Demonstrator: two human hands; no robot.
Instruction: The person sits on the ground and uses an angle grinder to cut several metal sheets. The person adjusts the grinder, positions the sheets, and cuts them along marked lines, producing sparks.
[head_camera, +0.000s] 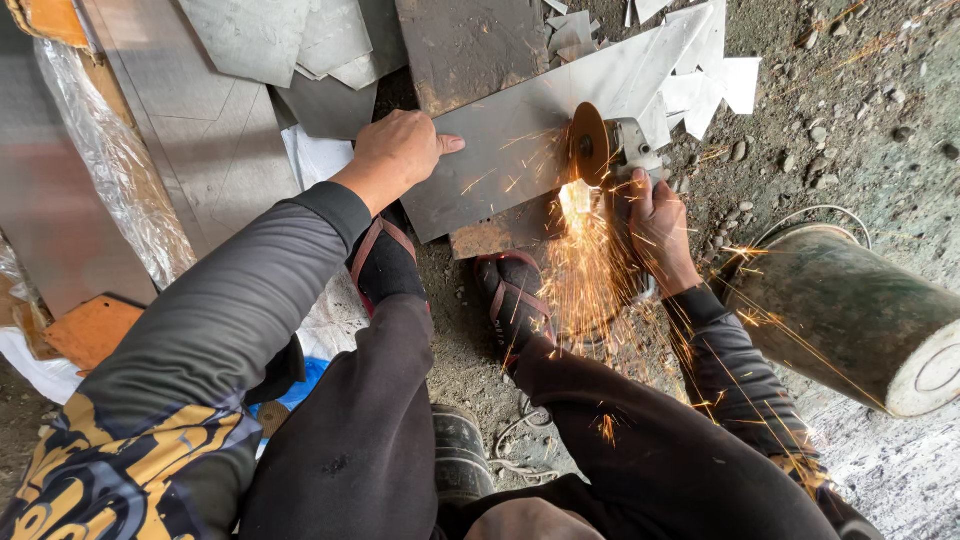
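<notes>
A grey metal sheet (520, 150) lies on the ground in front of me, over a rusty plate (500, 238). My left hand (397, 152) presses flat on the sheet's left end. My right hand (655, 228) grips an angle grinder (615, 148) whose orange-brown disc (588, 145) bites into the sheet's near edge. Bright sparks (580, 260) spray back toward my legs and right sleeve. Both my feet in strapped sandals (515, 300) rest on the dirt below the sheet.
A greenish cylinder (850, 315) lies on its side at the right. Cut metal offcuts (690, 80) and larger grey sheets (200, 130) are scattered at the top and left. A plastic-wrapped board (110, 160) leans at the left. Gravel covers the ground at the upper right.
</notes>
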